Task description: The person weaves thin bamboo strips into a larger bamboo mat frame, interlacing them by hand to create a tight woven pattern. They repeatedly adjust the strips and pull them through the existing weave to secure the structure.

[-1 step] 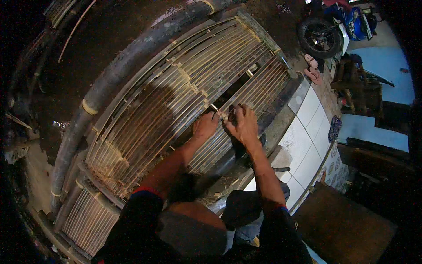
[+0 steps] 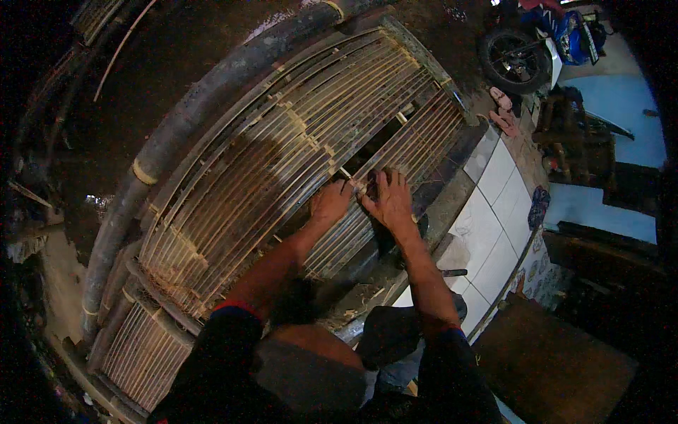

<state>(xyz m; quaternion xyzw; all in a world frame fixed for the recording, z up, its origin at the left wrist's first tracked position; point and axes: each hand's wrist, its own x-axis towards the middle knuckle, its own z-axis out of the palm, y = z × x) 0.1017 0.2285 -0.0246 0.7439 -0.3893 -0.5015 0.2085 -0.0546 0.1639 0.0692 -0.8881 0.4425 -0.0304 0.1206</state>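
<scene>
A long panel of thin bamboo slats (image 2: 247, 205) lies in front of me, with pale bindings running across it. Both my hands meet at a narrow gap between two groups of slats. Next to a short pale crosspiece (image 2: 344, 172), my left hand (image 2: 330, 203) is closed, its fingertips pinched at the slats. Close beside it on the right, my right hand (image 2: 390, 201) has its fingers curled and its thumb pointing left. Something dark shows between that thumb and the fingers, too small to make out. What exactly either hand pinches is hidden.
A thick bamboo pole (image 2: 180, 116) runs along the panel's far left side. Another slatted panel (image 2: 145, 350) is at the lower left. White floor tiles (image 2: 487, 219) lie to the right, with pink sandals (image 2: 503, 113) and a motorcycle wheel (image 2: 514, 60) farther off.
The fingers of my right hand have shifted very slightly. My left hand keeps its place at the slats.
</scene>
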